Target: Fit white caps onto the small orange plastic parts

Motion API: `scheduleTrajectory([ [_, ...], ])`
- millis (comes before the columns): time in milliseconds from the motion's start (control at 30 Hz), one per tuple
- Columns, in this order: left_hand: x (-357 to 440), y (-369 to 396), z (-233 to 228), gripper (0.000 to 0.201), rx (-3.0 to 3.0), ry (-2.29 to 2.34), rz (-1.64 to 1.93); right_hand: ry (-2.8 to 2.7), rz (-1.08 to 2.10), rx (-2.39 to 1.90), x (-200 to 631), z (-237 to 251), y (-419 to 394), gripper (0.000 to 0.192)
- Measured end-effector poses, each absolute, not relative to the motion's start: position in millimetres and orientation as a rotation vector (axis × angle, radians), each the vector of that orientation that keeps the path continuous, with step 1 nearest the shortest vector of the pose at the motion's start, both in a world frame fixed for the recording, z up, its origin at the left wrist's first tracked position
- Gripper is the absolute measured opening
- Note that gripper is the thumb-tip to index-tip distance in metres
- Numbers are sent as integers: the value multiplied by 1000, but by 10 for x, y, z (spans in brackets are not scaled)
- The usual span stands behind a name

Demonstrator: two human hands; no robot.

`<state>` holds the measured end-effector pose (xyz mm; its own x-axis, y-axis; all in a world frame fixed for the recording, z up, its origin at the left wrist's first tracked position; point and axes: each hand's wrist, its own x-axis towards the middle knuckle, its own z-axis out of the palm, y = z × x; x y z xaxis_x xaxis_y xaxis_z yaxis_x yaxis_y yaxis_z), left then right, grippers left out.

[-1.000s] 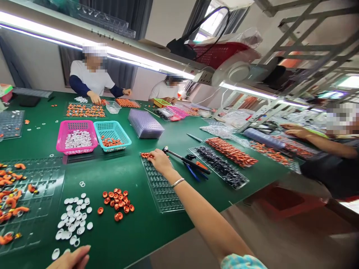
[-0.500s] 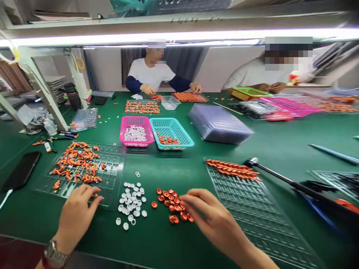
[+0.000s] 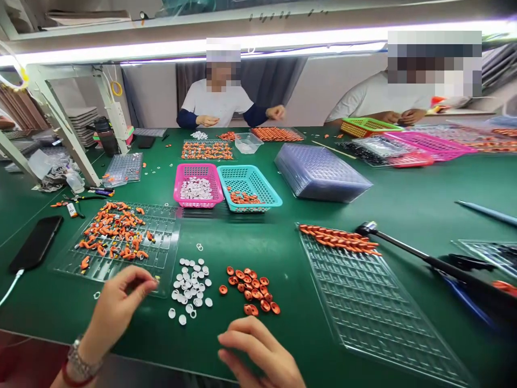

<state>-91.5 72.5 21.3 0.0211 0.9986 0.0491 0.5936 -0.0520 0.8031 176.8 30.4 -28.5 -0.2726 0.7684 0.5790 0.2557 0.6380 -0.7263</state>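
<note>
Head view: left fingers [image 3: 139, 280] pinch together at the near edge of the left tray [image 3: 161, 258], seemingly on a small piece too tiny to make out. The right hand [image 3: 258, 353] hovers with fingers loosely curled and empty, just short of the orange caps [image 3: 250, 288]. White discs [image 3: 189, 288] lie between both piles, within easy reach on the desk [image 3: 250, 237]. A grid tray [image 3: 363, 296] waits right.

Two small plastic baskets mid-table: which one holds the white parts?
The pink mesh basket, the left one of the pair, holds the white round pieces. The teal mesh basket touching its right side holds only a few orange parts.
</note>
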Motion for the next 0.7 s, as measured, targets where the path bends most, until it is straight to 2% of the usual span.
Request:
scheduleTrajectory([
  [133, -338, 451, 97, 36, 1418, 1293, 837, -1747, 510, -773, 1499, -296, 235, 28],
  [233, -130, 340, 18, 39, 1102, 1128, 864, -1709, 556, -816, 1481, -283, 225, 27],
  [333, -105, 308, -51, 32, 1046, 1035, 896, -1574, 793, -852, 1553, -251, 224, 24],
  [467, -120, 278, -115, 23, 1364, 1066, 1123, -1263, 1206, -845, 1595, -264, 214, 10],
  [600, -99, 249, -104, 18, 1712, 1068, 1201, -976, 1539, -806, 1577, -315, 194, 21],
  [700, -82, 248, -69, 18, 1786, 1053, 1155, -921, 1591, -818, 1587, -319, 172, 27],
])
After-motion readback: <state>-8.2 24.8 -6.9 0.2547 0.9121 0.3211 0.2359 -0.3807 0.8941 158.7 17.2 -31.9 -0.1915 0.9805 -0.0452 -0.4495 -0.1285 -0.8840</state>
